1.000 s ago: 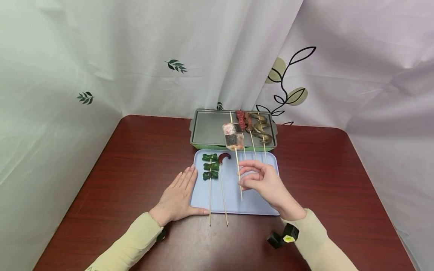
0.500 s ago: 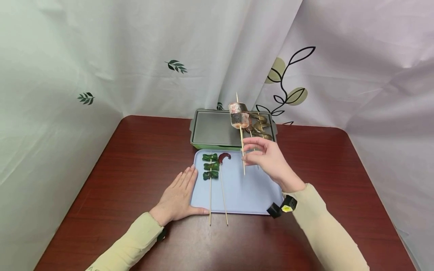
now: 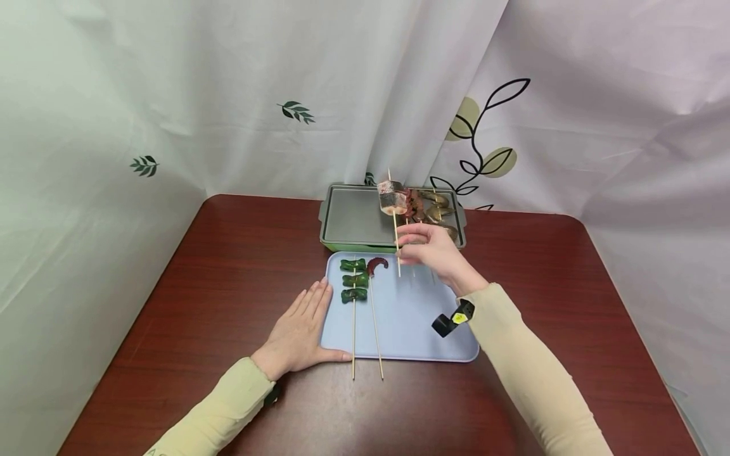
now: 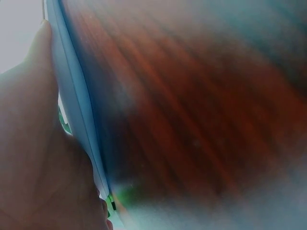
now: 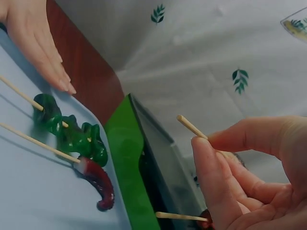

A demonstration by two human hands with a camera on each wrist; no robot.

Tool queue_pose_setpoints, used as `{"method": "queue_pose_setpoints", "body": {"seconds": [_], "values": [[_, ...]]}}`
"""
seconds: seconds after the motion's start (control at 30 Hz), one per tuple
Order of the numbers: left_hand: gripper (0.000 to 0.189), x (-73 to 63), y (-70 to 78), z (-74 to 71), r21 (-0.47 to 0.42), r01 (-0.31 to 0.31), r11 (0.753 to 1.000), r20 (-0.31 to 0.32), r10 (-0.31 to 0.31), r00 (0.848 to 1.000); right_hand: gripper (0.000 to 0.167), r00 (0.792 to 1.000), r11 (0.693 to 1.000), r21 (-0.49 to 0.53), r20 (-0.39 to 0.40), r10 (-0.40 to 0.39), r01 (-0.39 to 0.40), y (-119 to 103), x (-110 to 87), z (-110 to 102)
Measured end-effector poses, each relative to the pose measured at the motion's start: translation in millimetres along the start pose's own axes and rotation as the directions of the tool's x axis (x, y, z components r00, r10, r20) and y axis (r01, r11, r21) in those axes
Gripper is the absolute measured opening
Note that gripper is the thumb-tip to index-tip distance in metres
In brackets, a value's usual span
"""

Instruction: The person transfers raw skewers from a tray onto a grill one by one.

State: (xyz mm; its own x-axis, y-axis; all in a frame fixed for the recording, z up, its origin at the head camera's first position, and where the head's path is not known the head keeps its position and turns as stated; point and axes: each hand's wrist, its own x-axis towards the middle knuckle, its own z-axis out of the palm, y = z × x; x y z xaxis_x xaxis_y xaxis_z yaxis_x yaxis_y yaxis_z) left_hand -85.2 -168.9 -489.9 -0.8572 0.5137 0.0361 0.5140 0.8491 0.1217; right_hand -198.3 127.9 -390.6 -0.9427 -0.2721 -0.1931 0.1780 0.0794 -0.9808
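Observation:
My right hand (image 3: 435, 252) pinches the stick of a fish skewer (image 3: 392, 197), two thick chunks with dark skin, between thumb and fingertips. The chunks overlap the middle of the grill pan (image 3: 353, 212) in the head view, left of the red meat skewers. In the right wrist view the stick's blunt end (image 5: 188, 125) pokes out past the thumb. My left hand (image 3: 299, 329) lies flat with straight fingers along the left edge of the blue tray (image 3: 422, 323), its thumb at the near corner. Green pepper skewer (image 3: 355, 280) and a dark red tentacle skewer (image 3: 376, 265) lie on the tray.
Two red meat skewers (image 3: 417, 204) and a skewer of brown mushroom-like pieces (image 3: 438, 212) lie on the pan's right side. Behind the dark red wooden table (image 3: 228, 253) hangs a pale curtain (image 3: 256, 95). The left wrist view is mostly blurred tabletop.
My right hand has carried the fish skewer forward from above the tray to the pan, going slightly right and then back left. The left hand has stayed put.

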Motion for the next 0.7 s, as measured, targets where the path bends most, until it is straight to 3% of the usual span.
{"method": "queue_pose_setpoints", "body": {"seconds": [0.3, 0.7], "values": [[0.132, 0.5, 1.7, -3.0, -0.002, 0.006, 1.000, 0.012, -0.006, 1.000, 0.043, 0.996, 0.995, 0.053, -0.011, 0.086, -0.086, 7.2, 10.6, 8.5], [0.133, 0.7, 1.1, -1.5, 0.000, 0.002, 1.000, 0.002, -0.002, 1.000, 0.042, 0.985, 0.987, 0.020, -0.066, 0.160, -0.159, 7.4, 17.8, 18.1]]}}
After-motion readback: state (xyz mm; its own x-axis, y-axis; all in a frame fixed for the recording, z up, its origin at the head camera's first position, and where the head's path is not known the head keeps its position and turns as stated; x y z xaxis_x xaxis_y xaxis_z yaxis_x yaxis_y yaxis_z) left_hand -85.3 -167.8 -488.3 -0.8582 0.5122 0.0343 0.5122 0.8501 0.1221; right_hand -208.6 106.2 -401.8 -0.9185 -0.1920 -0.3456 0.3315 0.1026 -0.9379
